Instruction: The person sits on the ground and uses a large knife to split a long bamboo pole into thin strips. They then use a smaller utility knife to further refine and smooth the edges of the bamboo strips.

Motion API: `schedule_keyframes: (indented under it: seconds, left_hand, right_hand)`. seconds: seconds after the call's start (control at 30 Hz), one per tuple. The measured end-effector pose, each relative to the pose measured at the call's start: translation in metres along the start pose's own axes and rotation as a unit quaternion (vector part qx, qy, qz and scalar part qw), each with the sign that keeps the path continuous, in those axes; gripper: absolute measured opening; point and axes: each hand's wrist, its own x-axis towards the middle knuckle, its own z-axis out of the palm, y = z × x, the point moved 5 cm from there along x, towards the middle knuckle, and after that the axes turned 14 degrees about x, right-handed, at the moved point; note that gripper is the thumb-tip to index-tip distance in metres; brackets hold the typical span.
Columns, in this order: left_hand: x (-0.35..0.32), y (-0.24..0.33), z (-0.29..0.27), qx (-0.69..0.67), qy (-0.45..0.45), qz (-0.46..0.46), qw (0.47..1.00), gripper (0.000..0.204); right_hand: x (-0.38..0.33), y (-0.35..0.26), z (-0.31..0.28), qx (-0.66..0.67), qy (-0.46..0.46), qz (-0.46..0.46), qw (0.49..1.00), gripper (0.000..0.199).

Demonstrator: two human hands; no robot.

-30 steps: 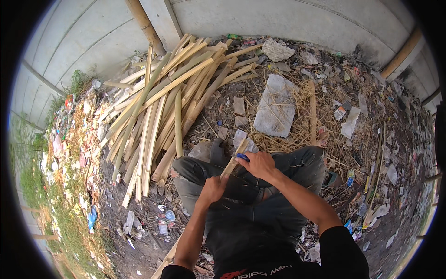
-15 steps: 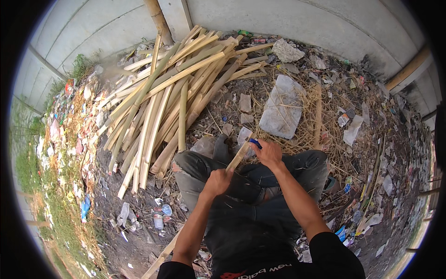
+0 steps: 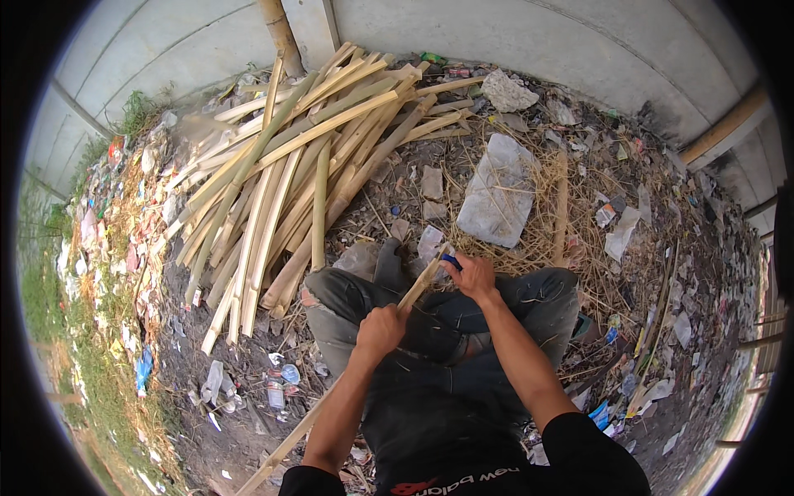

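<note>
Sitting cross-legged, I have a long split bamboo strip (image 3: 423, 281) across my lap. My left hand (image 3: 381, 329) is closed around it, and the strip runs back under my left forearm to the lower left. By the strip's far end, my right hand (image 3: 473, 277) is closed on a small blue tool (image 3: 451, 261). Its blade or working edge is too small to make out, so I cannot tell its exact kind. The tool lies against or right beside the strip's tip.
A big heap of split bamboo strips (image 3: 281, 182) lies ahead on the left, below a concrete wall (image 3: 513, 33). A pale flat slab (image 3: 498, 194) and a rough stone lump (image 3: 509, 91) lie ahead, with straw shavings (image 3: 538, 231) around. Litter and a plastic bottle (image 3: 275, 392) are scattered at left.
Both hands keep their grips and have shifted only slightly. The whole view has moved a little, with the heap sitting slightly further left.
</note>
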Motion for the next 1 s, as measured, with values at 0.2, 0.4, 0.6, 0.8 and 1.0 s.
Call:
schedule_keyframes:
  seconds: [0.2,0.4,0.6,0.8,1.0]
  left_hand:
    - [-0.017,-0.014,-0.006,-0.013,0.002,-0.013,1.0,0.053]
    - [-0.058,-0.025,0.005,-0.085,-0.003,0.04,0.996,0.059]
    - [0.0,-0.005,0.022,-0.167,-0.082,0.044,0.982,0.069]
    - [-0.001,-0.001,0.021,-0.215,-0.128,0.007,0.968,0.073]
    - [0.002,-0.005,0.027,-0.167,-0.087,0.035,0.981,0.068]
  right_hand:
    - [0.006,0.021,0.011,0.008,0.094,0.02,0.995,0.059]
    - [0.028,0.096,-0.12,0.121,0.255,0.144,0.949,0.064]
    - [0.047,-0.036,-0.127,0.155,0.072,0.089,0.981,0.059]
    - [-0.017,-0.075,-0.066,0.045,-0.094,0.097,0.99,0.059]
    - [-0.042,-0.078,-0.041,0.046,-0.139,0.117,0.982,0.058]
